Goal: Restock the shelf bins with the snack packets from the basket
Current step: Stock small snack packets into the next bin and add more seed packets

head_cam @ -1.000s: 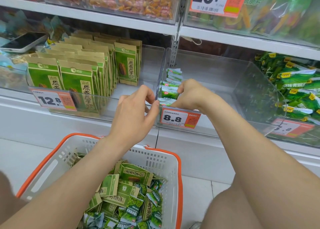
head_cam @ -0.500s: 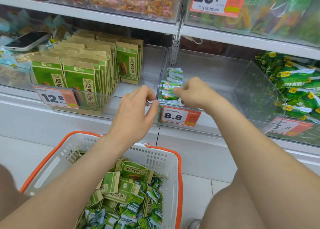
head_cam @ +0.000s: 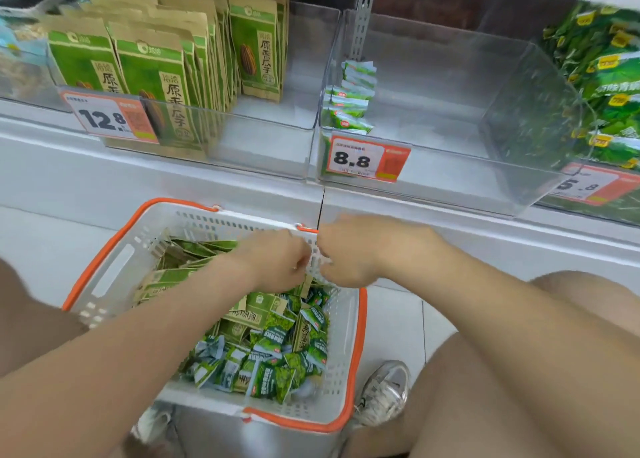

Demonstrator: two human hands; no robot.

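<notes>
A white basket with an orange rim stands on the floor below the shelf, full of small green snack packets. My left hand and my right hand are side by side over the basket's far right corner, fingers curled down toward the packets. Blur hides whether either hand holds anything. On the shelf above, the clear bin with the 8.8 tag has a short row of small green packets along its left wall.
The left bin with the 12.8 tag holds rows of upright brown-and-green seed bags. A bin of larger green packets sits at the right. My knees flank the basket and a grey shoe stands by its right side.
Both hands have left the 8.8 bin's front edge and dropped to the basket. The view has tilted down with them.
</notes>
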